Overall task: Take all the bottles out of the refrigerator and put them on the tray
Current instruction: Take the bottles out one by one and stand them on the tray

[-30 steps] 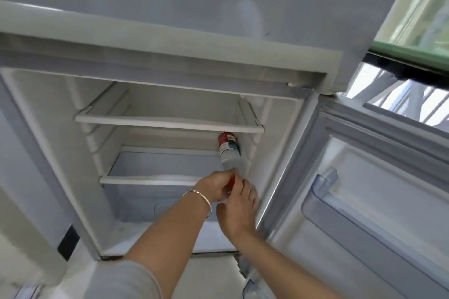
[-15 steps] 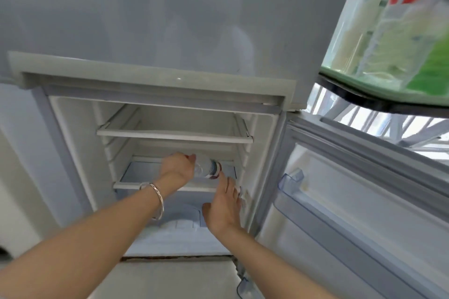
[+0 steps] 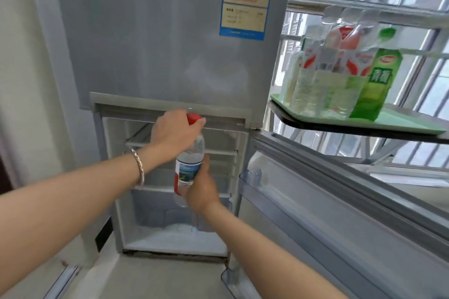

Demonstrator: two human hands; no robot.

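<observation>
So half a second before this the clear plastic water bottle with the red cap (image 3: 189, 165) was lying sideways at shelf level inside the grey two-door refrigerator (image 3: 158, 43), and by now it had been tipped upright and lifted out in front of the open lower compartment. Both hands were grasping it: the left hand (image 3: 175, 135) was wrapped round the neck just under the cap, and the right hand (image 3: 201, 189) was curled round the lower body. I'd say that means this one was basically out and only the carry was left, up toward 2 o'clock, where the pale green plastic tray (image 3: 401, 124) sat on a dark worktop (image 3: 364, 128). Counting: one bottle in the hands. On the tray stood one green tea bottle (image 3: 379, 80) plus at least three clear bottles with red-and-white labels (image 3: 325, 75), too blurred to pin down exactly. Two white shelves (image 3: 136, 142) showed inside, with no other bottle that I could see, though the hands hid part of them.
</observation>
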